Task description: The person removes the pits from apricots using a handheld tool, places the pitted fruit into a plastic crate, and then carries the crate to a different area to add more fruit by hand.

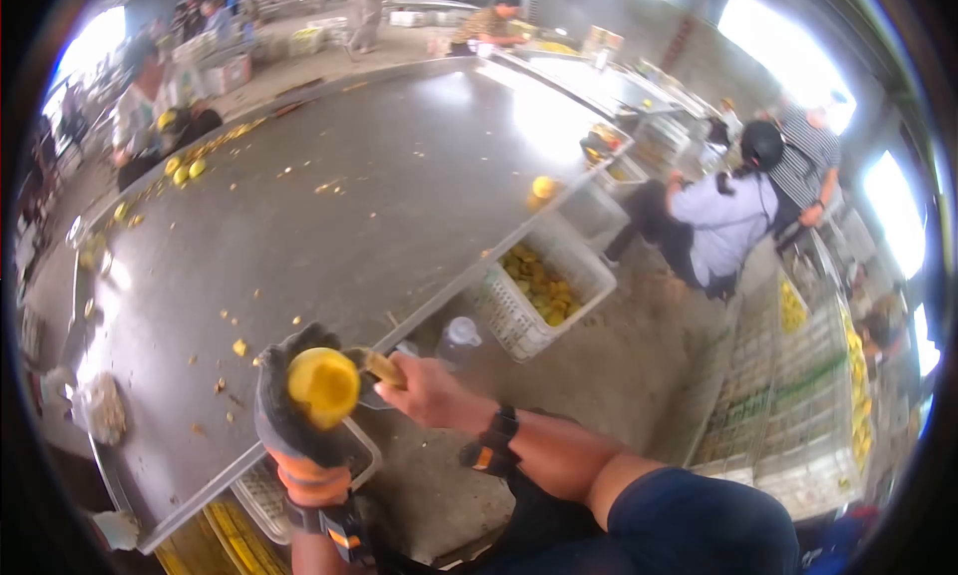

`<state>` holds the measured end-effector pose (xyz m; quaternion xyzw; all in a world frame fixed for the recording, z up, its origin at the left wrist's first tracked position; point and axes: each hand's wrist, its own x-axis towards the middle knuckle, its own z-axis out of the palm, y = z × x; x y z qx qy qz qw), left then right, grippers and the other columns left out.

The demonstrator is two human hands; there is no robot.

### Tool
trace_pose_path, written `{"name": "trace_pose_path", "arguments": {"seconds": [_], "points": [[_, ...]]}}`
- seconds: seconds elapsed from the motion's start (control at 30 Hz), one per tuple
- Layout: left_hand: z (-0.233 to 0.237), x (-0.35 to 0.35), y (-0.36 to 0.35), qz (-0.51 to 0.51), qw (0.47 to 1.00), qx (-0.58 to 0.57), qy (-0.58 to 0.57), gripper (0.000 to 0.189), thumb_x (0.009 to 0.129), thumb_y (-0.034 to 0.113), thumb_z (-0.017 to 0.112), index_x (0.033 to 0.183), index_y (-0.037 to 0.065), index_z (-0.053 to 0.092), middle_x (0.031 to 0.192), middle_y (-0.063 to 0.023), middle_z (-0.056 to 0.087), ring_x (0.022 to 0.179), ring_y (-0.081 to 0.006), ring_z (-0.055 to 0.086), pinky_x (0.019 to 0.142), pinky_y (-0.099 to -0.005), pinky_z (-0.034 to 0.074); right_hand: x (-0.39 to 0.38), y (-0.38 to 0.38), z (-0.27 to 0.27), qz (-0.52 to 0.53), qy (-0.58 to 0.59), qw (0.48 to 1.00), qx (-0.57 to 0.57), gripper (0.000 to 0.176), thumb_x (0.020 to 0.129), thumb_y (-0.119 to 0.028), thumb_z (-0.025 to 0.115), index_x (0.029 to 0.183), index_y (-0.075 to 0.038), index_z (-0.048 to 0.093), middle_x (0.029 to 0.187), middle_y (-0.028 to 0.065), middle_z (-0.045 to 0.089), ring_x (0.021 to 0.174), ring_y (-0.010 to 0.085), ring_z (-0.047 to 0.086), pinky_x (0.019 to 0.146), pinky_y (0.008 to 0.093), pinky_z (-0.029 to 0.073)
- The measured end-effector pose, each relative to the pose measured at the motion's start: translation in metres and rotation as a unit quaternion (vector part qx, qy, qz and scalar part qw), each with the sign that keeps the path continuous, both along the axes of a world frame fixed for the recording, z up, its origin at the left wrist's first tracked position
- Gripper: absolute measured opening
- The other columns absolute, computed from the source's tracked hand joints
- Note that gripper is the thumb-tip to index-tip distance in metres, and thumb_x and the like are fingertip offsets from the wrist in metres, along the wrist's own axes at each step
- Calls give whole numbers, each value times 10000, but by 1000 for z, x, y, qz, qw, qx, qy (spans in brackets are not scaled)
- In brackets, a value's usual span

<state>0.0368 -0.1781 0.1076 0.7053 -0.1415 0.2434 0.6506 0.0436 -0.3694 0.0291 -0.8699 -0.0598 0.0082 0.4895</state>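
My left hand (pixel 282 427), in a dark grey and orange glove, is closed around a yellow fruit (pixel 324 386). A darker, cut-looking area shows on the fruit's upper face. My bare right hand (pixel 431 391) grips the wooden handle of a small tool (pixel 383 367). The tool's head reaches the fruit's right side, though its shape is too blurred to make out. Both hands are over the near edge of the metal table (pixel 329 246). Small yellow scraps (pixel 239 347) lie on the table just beyond the glove.
A white crate of yellow-green pieces (pixel 544 286) stands right of the table, with a clear plastic container (pixel 460 337) nearer me. Another crate (pixel 359 453) sits below my hands. Whole fruits (pixel 185 171) lie at the far left. A co-worker (pixel 723 216) sits at right near stacked crates (pixel 768 375).
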Motion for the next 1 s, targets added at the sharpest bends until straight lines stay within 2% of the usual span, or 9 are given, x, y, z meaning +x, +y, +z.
{"name": "trace_pose_path", "arguments": {"seconds": [0.07, 0.13, 0.27, 0.5, 0.53, 0.67, 0.77, 0.87, 1.0], "points": [[-59, 25, 13, 22, 998, 53, 36, 398, 1144, 269, 536, 1306, -70, 665, 1178, -174, 762, 993, -265, 755, 912, -380, 616, 6, -5, -5, 1, -11, 1000, 7, 310, 995, -267, 708, 1084, 14, 613, 891, 277, 698, 867, 490, 690, 742, 525, 524], [-74, 32, 11, -73, 954, -195, 217, 486, 1134, 368, 565, 1307, -77, 660, 1124, -163, 752, 928, -279, 756, 822, -393, 642, 9, -10, -9, 3, -27, 1000, 4, 307, 999, -253, 704, 1097, 23, 614, 904, 288, 704, 872, 497, 693, 748, 528, 527], [-84, 43, 14, -71, 870, -360, 329, 571, 1102, 480, 604, 1300, -51, 673, 1074, -160, 734, 908, -340, 758, 741, -458, 651, 11, -12, -5, -12, -29, 999, 20, 306, 995, -244, 707, 1080, 37, 622, 918, 293, 714, 888, 505, 699, 756, 531, 534], [-99, 61, 17, -42, 891, -307, 331, 540, 1113, 476, 569, 1318, -5, 704, 1135, -137, 759, 947, -335, 769, 784, -453, 635, 10, -8, -2, -3, -39, 999, 30, 302, 990, -231, 713, 1057, 49, 622, 913, 307, 708, 897, 505, 705, 746, 531, 540], [-99, 59, 14, -39, 905, -284, 314, 497, 1151, 420, 513, 1310, -14, 696, 1114, -112, 739, 946, -269, 744, 802, -407, 625, 10, -6, -3, 0, -47, 998, 38, 299, 990, -225, 713, 1055, 51, 619, 910, 307, 706, 896, 504, 706, 742, 529, 540], [-106, 71, 17, -53, 904, -272, 325, 448, 1162, 362, 501, 1290, -21, 694, 1080, -105, 745, 934, -242, 732, 833, -378, 610, 18, -3, -8, 2, -67, 997, 45, 295, 990, -203, 716, 1050, 64, 606, 877, 309, 698, 869, 497, 712, 716, 520, 542], [-132, 80, 25, -45, 953, -143, 262, 355, 1126, 276, 587, 1274, -30, 690, 1068, -105, 754, 915, -245, 732, 850, -367, 602, 26, -1, -11, 5, -56, 997, 50, 308, 985, -218, 715, 1072, 59, 614, 873, 309, 703, 867, 500, 713, 711, 519, 549], [-156, 89, 27, -7, 983, -20, 181, 401, 973, 202, 782, 1285, -27, 678, 1056, -125, 765, 916, -256, 736, 867, -371, 592, 31, -1, -10, 10, -30, 996, 87, 322, 975, -244, 705, 1097, 44, 631, 916, 308, 716, 919, 520, 701, 737, 536, 543], [-171, 101, 37, -34, 972, -76, 218, 562, 862, 217, 888, 1316, -25, 660, 1136, -158, 764, 984, -294, 739, 907, -393, 584, 38, 3, -13, 12, -22, 996, 89, 304, 974, -218, 702, 1091, 52, 628, 905, 308, 711, 913, 518, 702, 727, 530, 542]]}}
